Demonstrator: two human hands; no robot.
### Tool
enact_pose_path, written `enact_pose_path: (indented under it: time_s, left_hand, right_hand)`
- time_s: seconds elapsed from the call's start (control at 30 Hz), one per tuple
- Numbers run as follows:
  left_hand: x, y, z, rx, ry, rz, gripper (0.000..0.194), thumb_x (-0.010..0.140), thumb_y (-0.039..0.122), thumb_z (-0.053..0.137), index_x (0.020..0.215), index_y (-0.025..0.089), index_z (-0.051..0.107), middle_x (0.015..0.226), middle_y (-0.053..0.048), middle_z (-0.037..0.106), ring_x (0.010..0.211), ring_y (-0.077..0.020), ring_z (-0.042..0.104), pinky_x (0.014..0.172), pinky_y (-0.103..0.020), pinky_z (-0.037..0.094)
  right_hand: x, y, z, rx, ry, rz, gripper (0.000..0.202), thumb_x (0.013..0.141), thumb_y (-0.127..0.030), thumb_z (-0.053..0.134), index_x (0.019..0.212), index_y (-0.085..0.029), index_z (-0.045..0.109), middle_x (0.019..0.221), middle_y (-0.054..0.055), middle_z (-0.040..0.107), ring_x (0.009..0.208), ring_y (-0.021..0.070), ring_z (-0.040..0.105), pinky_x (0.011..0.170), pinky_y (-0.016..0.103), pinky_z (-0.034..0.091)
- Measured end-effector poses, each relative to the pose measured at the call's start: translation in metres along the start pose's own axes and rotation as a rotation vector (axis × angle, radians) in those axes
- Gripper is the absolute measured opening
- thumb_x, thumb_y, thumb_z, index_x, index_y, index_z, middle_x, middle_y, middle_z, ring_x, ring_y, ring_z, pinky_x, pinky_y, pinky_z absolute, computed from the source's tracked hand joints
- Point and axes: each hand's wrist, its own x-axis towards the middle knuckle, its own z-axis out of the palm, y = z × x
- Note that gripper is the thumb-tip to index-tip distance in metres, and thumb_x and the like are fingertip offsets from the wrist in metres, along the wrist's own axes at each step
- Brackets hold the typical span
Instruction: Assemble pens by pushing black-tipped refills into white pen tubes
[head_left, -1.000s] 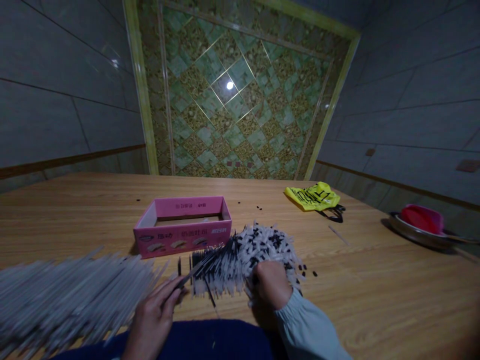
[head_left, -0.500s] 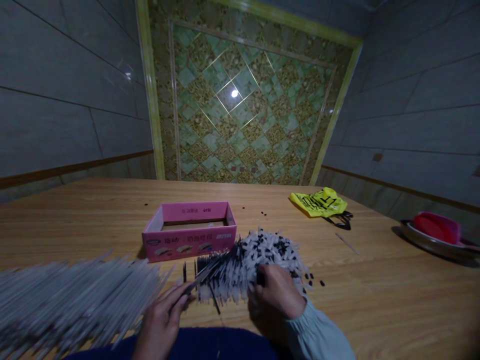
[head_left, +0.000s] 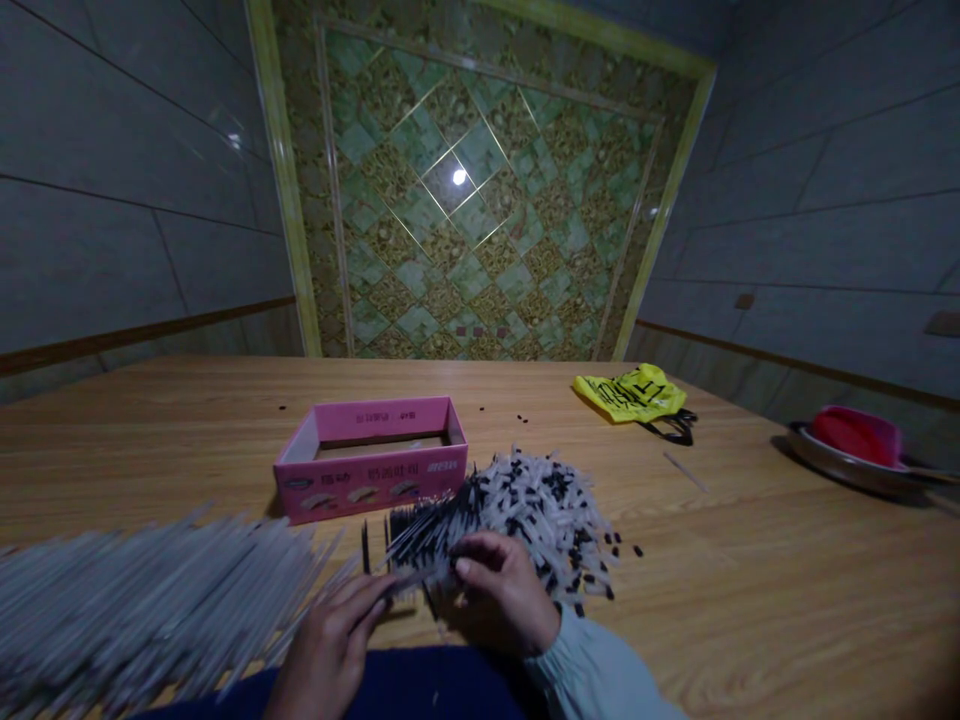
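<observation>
My left hand [head_left: 334,630], low and left of centre, pinches a slim dark stick [head_left: 407,582] that points right. My right hand [head_left: 502,585] is closed at the stick's far end, thumb against fingers; a small dark piece shows there, too blurred to name. Just beyond it spreads a heap of short translucent tubes with black ends [head_left: 544,505]. Dark thin sticks [head_left: 429,535] lie bunched against the heap's left side. A broad pile of long pale thin rods [head_left: 157,590] covers the table left of my left hand.
Behind the piles stands an open pink cardboard box [head_left: 371,475]. A yellow bag with black print [head_left: 630,392] lies at the back right. A metal pan [head_left: 840,468] holding a red item [head_left: 855,437] sits at the right. Small black bits [head_left: 616,550] are scattered beside the heap.
My right hand has moved left from the tube heap to the end of the stick. My left hand still holds the stick, now turned flatter. The view has shifted slightly.
</observation>
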Motion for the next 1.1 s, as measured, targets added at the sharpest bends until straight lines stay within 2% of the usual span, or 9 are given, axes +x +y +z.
enact_pose_path:
  time_s: [0.1,0.23,0.43,0.63,0.8,0.93,1.1]
  left_hand:
    - [0.001,0.004,-0.002,-0.012,-0.047,-0.006,0.027,0.083,0.028,0.052,0.105,0.029,0.068,0.098,-0.003,0.073,0.089,-0.0183,0.067,0.078,-0.027,0.054]
    - [0.002,0.006,-0.004,-0.002,-0.082,0.007,0.029,0.082,0.026,0.053,0.108,0.029,0.066,0.099,-0.003,0.073,0.089,-0.0174,0.066,0.078,-0.026,0.053]
    - [0.000,0.004,-0.001,0.046,-0.079,0.035,0.030,0.081,0.025,0.054,0.108,0.031,0.066,0.100,-0.002,0.072,0.091,-0.0175,0.066,0.079,-0.026,0.052]
    - [-0.001,0.003,0.001,0.052,-0.085,0.078,0.033,0.081,0.021,0.054,0.111,0.031,0.064,0.100,-0.001,0.072,0.091,-0.0167,0.066,0.080,-0.025,0.052]
    - [-0.003,0.002,0.003,0.064,-0.100,0.071,0.037,0.078,0.014,0.054,0.109,0.029,0.065,0.101,-0.002,0.072,0.093,-0.0172,0.066,0.081,-0.025,0.052]
    - [-0.004,0.003,0.003,0.066,-0.132,0.067,0.040,0.077,0.011,0.053,0.110,0.029,0.064,0.100,-0.002,0.072,0.091,-0.0181,0.066,0.081,-0.027,0.052]
    - [-0.003,0.006,0.002,0.052,-0.114,0.095,0.040,0.077,0.010,0.052,0.109,0.029,0.066,0.097,-0.003,0.072,0.088,-0.0184,0.067,0.078,-0.027,0.053]
  right_hand:
    - [0.000,0.002,0.000,-0.145,0.057,-0.109,0.027,0.063,-0.033,0.075,0.082,-0.014,0.067,0.070,0.002,0.064,0.061,0.0125,0.056,0.057,0.024,0.044]
    - [-0.003,-0.003,0.005,-0.287,0.114,-0.183,0.020,0.064,-0.029,0.072,0.078,-0.015,0.068,0.071,0.003,0.066,0.067,0.0158,0.059,0.062,0.026,0.045]
    - [-0.006,-0.006,0.010,-0.422,0.126,-0.197,0.015,0.063,-0.019,0.065,0.078,-0.016,0.068,0.076,0.004,0.069,0.074,0.0189,0.062,0.067,0.028,0.046]
    - [-0.011,-0.010,0.011,-0.644,0.116,-0.284,0.014,0.068,-0.012,0.061,0.079,-0.017,0.069,0.077,0.003,0.068,0.076,0.0166,0.060,0.069,0.024,0.043]
    - [-0.015,-0.005,0.008,-0.846,0.107,-0.343,0.012,0.075,-0.013,0.058,0.083,-0.018,0.066,0.078,0.002,0.066,0.078,0.0155,0.059,0.069,0.023,0.040]
    - [-0.016,0.000,0.007,-0.981,0.061,-0.372,0.009,0.082,-0.021,0.053,0.082,-0.018,0.061,0.077,0.002,0.063,0.075,0.0159,0.057,0.066,0.023,0.037]
    - [-0.015,0.004,0.010,-1.147,0.087,-0.380,0.025,0.089,-0.028,0.041,0.071,-0.018,0.055,0.066,0.002,0.056,0.065,0.0149,0.053,0.060,0.024,0.032]
